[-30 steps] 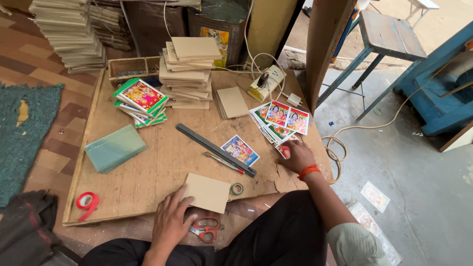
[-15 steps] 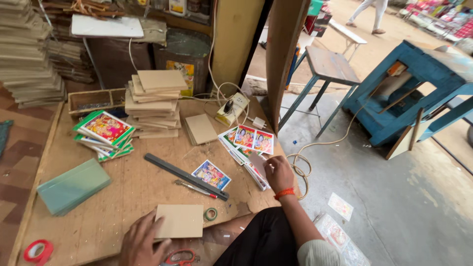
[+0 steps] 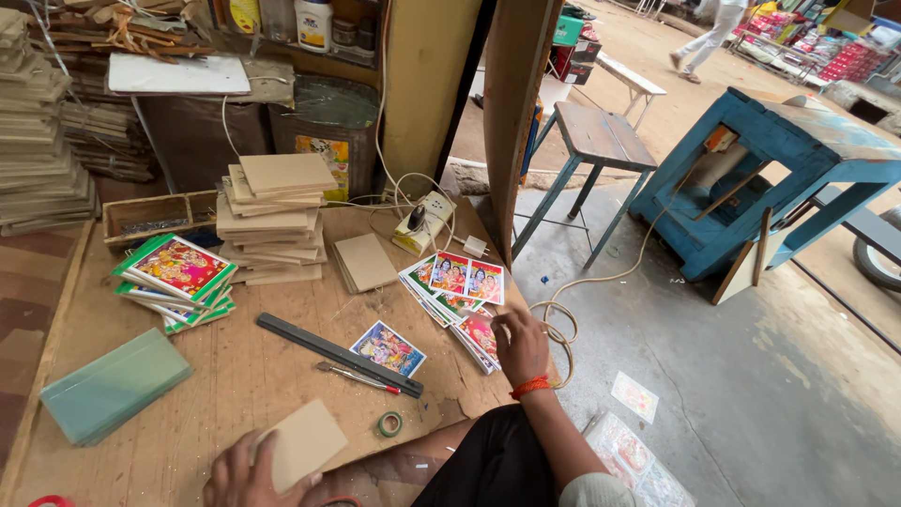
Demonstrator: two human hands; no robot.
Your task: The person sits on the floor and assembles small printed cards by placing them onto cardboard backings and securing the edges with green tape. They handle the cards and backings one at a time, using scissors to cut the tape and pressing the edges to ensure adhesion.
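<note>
A wooden stool stands on the grey concrete floor in daylight. Right of the stool sits a blue wooden frame; left of it rises a yellow pillar.
</note>
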